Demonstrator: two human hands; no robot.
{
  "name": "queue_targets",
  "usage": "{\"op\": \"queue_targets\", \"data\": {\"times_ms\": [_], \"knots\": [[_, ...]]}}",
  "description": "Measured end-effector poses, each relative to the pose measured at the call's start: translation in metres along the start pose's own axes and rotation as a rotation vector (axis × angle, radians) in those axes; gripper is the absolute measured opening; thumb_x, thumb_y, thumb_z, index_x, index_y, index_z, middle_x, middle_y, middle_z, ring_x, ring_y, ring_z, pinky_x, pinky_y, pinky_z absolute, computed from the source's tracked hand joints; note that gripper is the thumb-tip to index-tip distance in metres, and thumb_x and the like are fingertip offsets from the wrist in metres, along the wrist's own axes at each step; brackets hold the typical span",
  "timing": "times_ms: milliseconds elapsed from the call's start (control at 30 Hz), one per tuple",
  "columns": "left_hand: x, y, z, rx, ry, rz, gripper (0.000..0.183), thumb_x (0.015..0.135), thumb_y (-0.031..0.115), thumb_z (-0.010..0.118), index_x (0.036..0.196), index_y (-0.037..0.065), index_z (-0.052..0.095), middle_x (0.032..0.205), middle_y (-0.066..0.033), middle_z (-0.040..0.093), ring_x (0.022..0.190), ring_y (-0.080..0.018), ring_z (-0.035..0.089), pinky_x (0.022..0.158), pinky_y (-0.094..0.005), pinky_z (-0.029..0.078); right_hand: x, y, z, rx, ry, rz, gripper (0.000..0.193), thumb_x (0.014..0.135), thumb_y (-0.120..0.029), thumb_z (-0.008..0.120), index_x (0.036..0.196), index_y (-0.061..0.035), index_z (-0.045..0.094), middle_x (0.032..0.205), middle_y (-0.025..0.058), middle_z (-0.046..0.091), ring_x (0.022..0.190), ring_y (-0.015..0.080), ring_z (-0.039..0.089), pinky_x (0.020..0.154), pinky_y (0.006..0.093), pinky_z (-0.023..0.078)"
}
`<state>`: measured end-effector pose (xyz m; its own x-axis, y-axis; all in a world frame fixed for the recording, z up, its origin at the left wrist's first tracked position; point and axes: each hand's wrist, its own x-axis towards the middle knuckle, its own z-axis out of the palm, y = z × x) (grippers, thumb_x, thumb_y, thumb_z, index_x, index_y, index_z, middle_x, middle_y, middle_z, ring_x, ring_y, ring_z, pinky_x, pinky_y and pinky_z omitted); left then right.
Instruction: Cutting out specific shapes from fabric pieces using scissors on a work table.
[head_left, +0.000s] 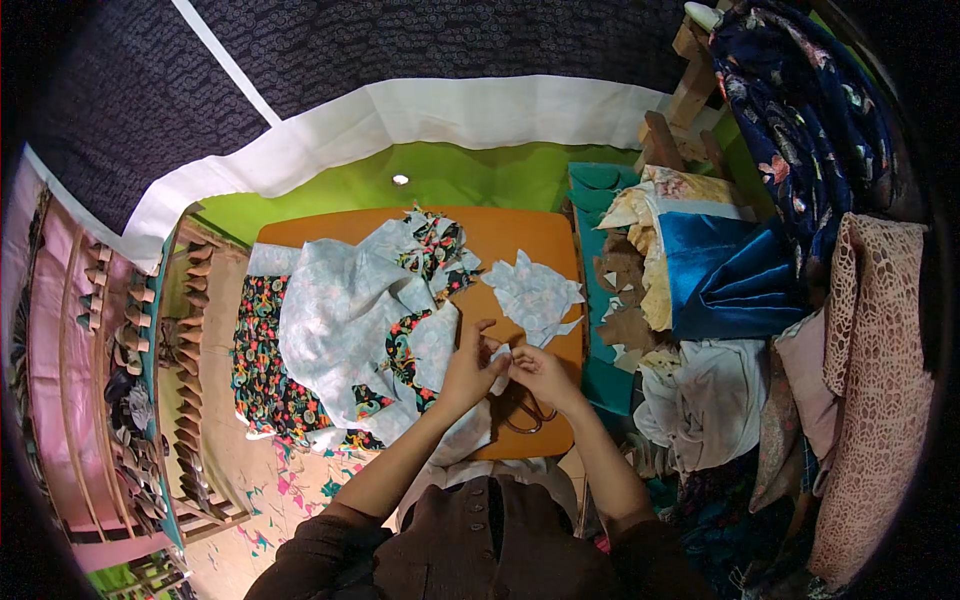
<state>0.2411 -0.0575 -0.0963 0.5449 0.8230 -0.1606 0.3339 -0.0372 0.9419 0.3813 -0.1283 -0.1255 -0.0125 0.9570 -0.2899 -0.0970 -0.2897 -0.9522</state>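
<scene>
Both hands meet over the near right part of an orange-brown table [500, 240]. My left hand [472, 372] is closed on a small pale piece of fabric [501, 356], its fingers partly raised. Pinching the same piece from the other side is my right hand [543, 376]. Just beyond them lies a heap of pale cut fabric pieces [535, 295]. Scissors [527, 415] rest on the table below my hands, partly hidden by them. To the left spreads a large crumpled cloth [340, 310], pale on one face and black with bright flowers on the other.
A shelf of shoes [190, 370] stands at the left, with colored scraps [290, 480] on the floor. At the right are a green surface [603, 370], shiny blue fabric [735, 280], a white cloth [715, 400] and a hanging lace cloth [870, 400]. A dark patterned curtain [450, 40] hangs beyond.
</scene>
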Motion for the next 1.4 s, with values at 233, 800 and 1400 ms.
{"op": "queue_targets", "data": {"times_ms": [233, 800, 1400], "knots": [[0.019, -0.019, -0.010, -0.140, -0.064, 0.150, 0.050, 0.075, 0.018, 0.062, 0.116, 0.002, 0.036, 0.084, -0.0062, 0.053, 0.079, -0.0121, 0.050, 0.066, -0.0247, 0.042, 0.024, -0.009, -0.013, 0.156, -0.062, -0.089, 0.007, 0.084, -0.009, 0.050, 0.082, -0.0037, 0.045, 0.072, -0.0023, 0.048, 0.070, 0.0056, 0.048, 0.064, 0.0192, 0.040], [0.082, -0.041, -0.033, 0.181, -0.221, 0.064, 0.027, 0.071, 0.017, 0.062, 0.093, 0.002, 0.053, 0.076, -0.0109, 0.055, 0.065, -0.0163, 0.052, 0.059, -0.0277, 0.042, 0.068, -0.012, -0.076, 0.045, 0.383, 0.024, 0.019, 0.086, -0.011, 0.045, 0.101, -0.0004, 0.040, 0.088, 0.0089, 0.056, 0.075, 0.0140, 0.057, 0.059, 0.0256, 0.048], [-0.042, -0.056, -0.016, 0.387, 0.118, 0.172, 0.030, 0.070, 0.007, 0.054, 0.098, 0.000, 0.047, 0.091, -0.0176, 0.048, 0.085, -0.0343, 0.048, 0.072, -0.0387, 0.040, 0.019, 0.032, 0.042, -0.646, 0.346, -0.304, 0.020, 0.078, -0.004, 0.049, 0.097, -0.0006, 0.052, 0.088, 0.0137, 0.052, 0.074, 0.0253, 0.054, 0.063, 0.0305, 0.044]]}}
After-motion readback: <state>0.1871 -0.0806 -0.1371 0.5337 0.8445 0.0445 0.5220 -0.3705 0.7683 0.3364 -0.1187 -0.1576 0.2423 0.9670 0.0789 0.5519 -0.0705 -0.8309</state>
